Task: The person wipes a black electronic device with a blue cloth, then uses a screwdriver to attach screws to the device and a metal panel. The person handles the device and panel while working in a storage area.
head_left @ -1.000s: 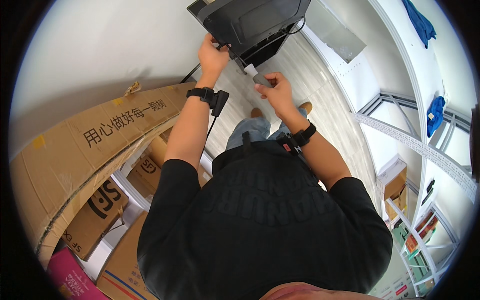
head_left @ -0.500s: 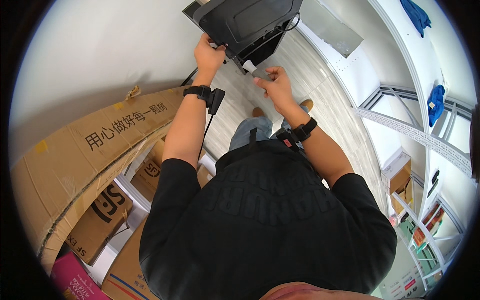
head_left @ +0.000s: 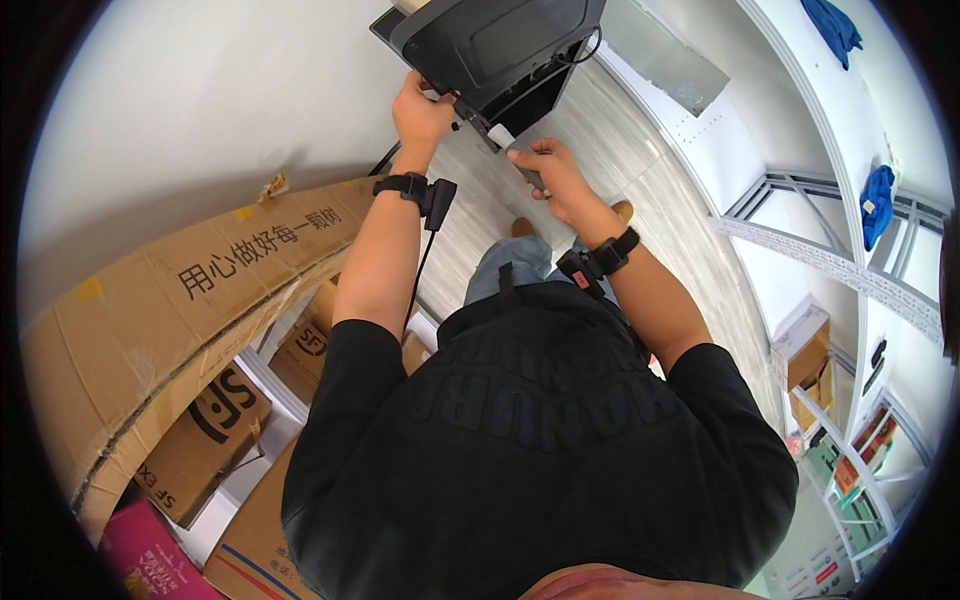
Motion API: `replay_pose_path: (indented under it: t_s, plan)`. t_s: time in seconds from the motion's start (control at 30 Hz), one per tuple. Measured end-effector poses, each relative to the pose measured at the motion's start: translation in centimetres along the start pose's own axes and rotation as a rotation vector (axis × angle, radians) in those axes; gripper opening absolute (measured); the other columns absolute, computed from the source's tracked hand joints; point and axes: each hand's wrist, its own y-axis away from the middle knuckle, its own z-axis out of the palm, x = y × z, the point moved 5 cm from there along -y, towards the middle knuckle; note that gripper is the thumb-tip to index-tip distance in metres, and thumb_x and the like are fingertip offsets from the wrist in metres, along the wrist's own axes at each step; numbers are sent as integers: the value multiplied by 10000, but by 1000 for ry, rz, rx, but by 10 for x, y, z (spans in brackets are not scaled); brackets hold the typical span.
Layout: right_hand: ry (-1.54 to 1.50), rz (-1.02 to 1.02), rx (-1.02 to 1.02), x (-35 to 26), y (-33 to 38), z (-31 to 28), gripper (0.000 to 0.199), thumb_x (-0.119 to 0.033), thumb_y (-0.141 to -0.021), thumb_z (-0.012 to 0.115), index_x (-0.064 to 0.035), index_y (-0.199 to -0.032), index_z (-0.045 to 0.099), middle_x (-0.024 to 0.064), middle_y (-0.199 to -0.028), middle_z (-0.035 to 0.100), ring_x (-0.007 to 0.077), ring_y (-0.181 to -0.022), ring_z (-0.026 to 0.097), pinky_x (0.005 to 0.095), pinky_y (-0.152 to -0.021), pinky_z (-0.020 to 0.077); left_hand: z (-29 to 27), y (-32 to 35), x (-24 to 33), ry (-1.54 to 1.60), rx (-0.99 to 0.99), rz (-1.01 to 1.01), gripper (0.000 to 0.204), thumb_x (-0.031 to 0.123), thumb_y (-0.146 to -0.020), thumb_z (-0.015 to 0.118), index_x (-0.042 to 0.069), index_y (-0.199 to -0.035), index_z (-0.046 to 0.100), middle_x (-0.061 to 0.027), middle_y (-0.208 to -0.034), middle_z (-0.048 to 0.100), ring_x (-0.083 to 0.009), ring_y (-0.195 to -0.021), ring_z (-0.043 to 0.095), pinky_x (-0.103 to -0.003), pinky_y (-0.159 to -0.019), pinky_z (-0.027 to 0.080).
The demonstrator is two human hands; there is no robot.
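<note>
Beside the white wall (head_left: 230, 100), holding on at the low edge of a big black panel (head_left: 500, 45) with the left hand (head_left: 422, 112); fingers bent, but too hidden to tell about a pinch. With the right hand's (head_left: 560, 180) grip, pinching a small grey and white tool (head_left: 525, 169), white end close by the dark bar (head_left: 478, 127) under the panel. Seems to be at the step of using the tool on that bar. Next, maybe, calls for holding the panel still and easing the tip in.
</note>
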Motion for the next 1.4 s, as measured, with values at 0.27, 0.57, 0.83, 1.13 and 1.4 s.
replay_pose_path:
  t_s: [0.27, 0.57, 0.83, 1.13, 1.4]
  plan:
    - [-90, 75, -81, -11, 0, -2, 377, -307, -859, 698, -10, -1027, 537, 91, -859, 616, 158, -649, 597, 291, -496, 438, -5, 4, 2, -57, -52, 5, 261, 128, -735, 738, 49, -946, 606, -129, -712, 666, -304, -666, 655, -390, -668, 500]
    - [-55, 25, -89, -15, 1, -3, 293, -323, -943, 564, -63, -1078, 550, 61, -847, 666, 120, -619, 586, 258, -504, 399, -3, 5, 1, -126, -40, -4, 256, 149, -767, 709, 60, -979, 595, -132, -695, 660, -326, -725, 653, -418, -699, 497]
    - [-22, 32, -143, -17, 3, -9, 234, -289, -969, 505, -76, -1051, 556, 70, -787, 674, 100, -563, 567, 238, -443, 360, 0, 6, 2, -151, -59, -39, 268, 167, -778, 702, 72, -1008, 603, -129, -799, 685, -336, -788, 653, -423, -741, 497]
    - [-43, -3, -156, -6, 15, -43, 220, -276, -966, 507, -65, -1017, 538, 84, -758, 661, 103, -502, 543, 229, -392, 330, 4, 3, -2, -38, 31, 15, 294, 157, -759, 672, 45, -1023, 610, -170, -958, 682, -381, -890, 637, -434, -788, 492]
    - [-43, -8, -93, -9, 37, -69, 212, -278, -973, 493, -78, -1030, 535, 83, -783, 668, 97, -520, 551, 224, -399, 333, 5, 3, 7, -46, 100, 61, 332, 171, -716, 627, 26, -1014, 616, -189, -966, 675, -407, -903, 633, -440, -818, 495]
